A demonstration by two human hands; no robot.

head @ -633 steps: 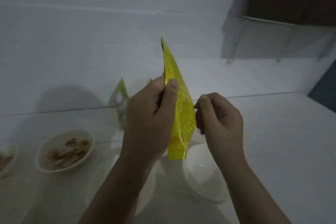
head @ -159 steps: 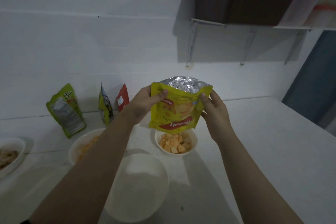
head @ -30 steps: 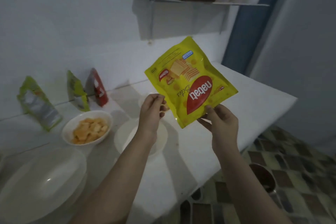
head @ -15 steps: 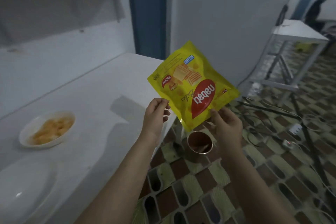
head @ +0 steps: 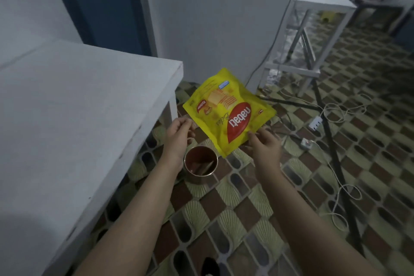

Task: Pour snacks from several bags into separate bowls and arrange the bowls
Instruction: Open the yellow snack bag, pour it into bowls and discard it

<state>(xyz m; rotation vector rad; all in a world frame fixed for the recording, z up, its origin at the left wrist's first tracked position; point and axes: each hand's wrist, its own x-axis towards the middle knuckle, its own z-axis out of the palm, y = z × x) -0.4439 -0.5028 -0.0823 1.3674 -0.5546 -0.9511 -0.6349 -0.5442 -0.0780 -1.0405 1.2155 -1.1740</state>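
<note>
A yellow snack bag (head: 228,112) with a red logo hangs upside down and flat over the floor, right of the white table (head: 74,123). My right hand (head: 264,148) pinches its lower right edge. My left hand (head: 179,134) has curled fingertips at the bag's left edge. Straight below the bag, a round metal can (head: 201,167) stands on the floor between my wrists, with dark wrappers inside. No bowls or other bags are in view.
The table's corner juts out at the left, with a blue door frame (head: 100,4) behind it. A white metal stand (head: 318,18) is at the back right. Cables and power strips (head: 315,123) lie on the patterned tiles, crossed by a dark tripod leg (head: 336,152).
The view has swung right, off the table and its bowls, down to the floor. Both hands have carried the yellow bag lower, over the metal can.
</note>
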